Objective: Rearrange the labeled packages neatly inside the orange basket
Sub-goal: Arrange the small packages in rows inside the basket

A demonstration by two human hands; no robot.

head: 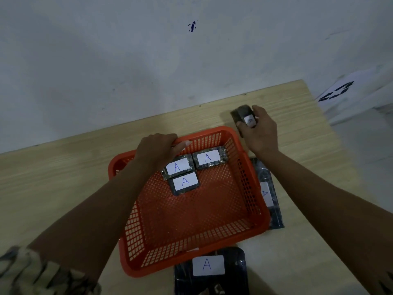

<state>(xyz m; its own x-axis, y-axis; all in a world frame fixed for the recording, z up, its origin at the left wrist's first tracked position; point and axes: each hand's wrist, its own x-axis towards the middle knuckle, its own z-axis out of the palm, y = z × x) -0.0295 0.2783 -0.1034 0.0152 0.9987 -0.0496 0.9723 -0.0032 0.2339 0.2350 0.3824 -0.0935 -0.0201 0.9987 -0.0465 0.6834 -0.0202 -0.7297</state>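
An orange mesh basket (244, 228) sits on the wooden table. Three dark packages with white "A" labels lie in its far part: one (209, 157) at the back right, one (177, 167) partly under my left hand, one (185, 182) just in front. My left hand (158, 149) grips the basket's far rim. My right hand (260, 128) holds a small dark labeled package (244, 117) above the table, beyond the basket's far right corner. A flat dark package (268, 194) lies along the basket's right side. Another "A" package (209, 267) lies at the near edge.
The wooden table (63, 167) stands against a pale wall. A white paper with black marks (340, 90) lies on the floor beyond the table's right corner. My patterned sleeve (32, 273) shows at the lower left.
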